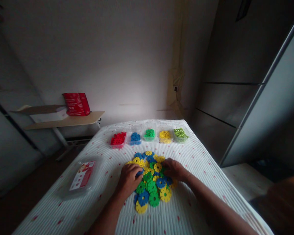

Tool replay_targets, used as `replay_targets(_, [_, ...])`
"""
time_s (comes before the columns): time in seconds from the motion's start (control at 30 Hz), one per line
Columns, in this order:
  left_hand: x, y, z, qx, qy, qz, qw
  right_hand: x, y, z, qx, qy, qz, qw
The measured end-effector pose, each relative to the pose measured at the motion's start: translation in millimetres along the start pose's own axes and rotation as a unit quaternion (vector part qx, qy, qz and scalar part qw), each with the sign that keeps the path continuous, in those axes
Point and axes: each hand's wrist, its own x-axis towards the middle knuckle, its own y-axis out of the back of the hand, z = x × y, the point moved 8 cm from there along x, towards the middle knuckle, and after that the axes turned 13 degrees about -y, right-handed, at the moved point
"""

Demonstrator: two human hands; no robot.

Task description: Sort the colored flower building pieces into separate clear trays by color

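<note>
A heap of notched plastic discs (151, 186) in blue, green and yellow lies on the cloth between my two hands. At its left side rests my left hand (129, 179), fingers curled down around a blue disc (139, 172) that shows at the fingertips. My right hand (174, 168) reaches into the right edge of the heap with bent fingers. Its fingertips are dark and partly hidden among the discs, so what they hold cannot be made out. A green disc (154, 198) and a yellow disc (165, 194) lie at the near edge.
Several clear tubs line the far side of the table: red pieces (118, 138), blue pieces (135, 137), green pieces (149, 133), yellow pieces (165, 135) and light-green pieces (180, 133). A labelled clear plastic lid or box (82, 176) lies left. A side table (71, 121) holds a red bag (76, 104).
</note>
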Motion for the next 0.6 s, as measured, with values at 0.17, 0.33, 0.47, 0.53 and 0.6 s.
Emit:
replay_targets(0.17, [2.4, 3.7, 3.2, 0.008, -0.002, -0.002, 1.000, -0.1, 1.8, 6.8, 0.060, -0.036, -0.019, 0.997])
replay_targets(0.33, [1.8, 4.7, 3.1, 0.005, -0.003, -0.003, 1.000, 4.1, 4.5, 15.4, 0.169, -0.015, -0.028, 0.985])
replay_targets(0.47, [-0.1, 3.6, 0.5, -0.004, 0.004, 0.000, 1.000, 6.2, 12.5, 21.6, 0.333, 0.005, -0.036, 0.942])
replay_targets(0.53, [-0.5, 2.9, -0.5, -0.007, 0.006, -0.002, 1.000, 6.0, 17.7, 20.9, 0.398, 0.017, -0.032, 0.916])
replay_targets(0.6, [-0.8, 2.2, -1.2, -0.007, 0.006, -0.003, 1.000, 5.5, 21.1, 18.6, 0.419, 0.021, -0.023, 0.908])
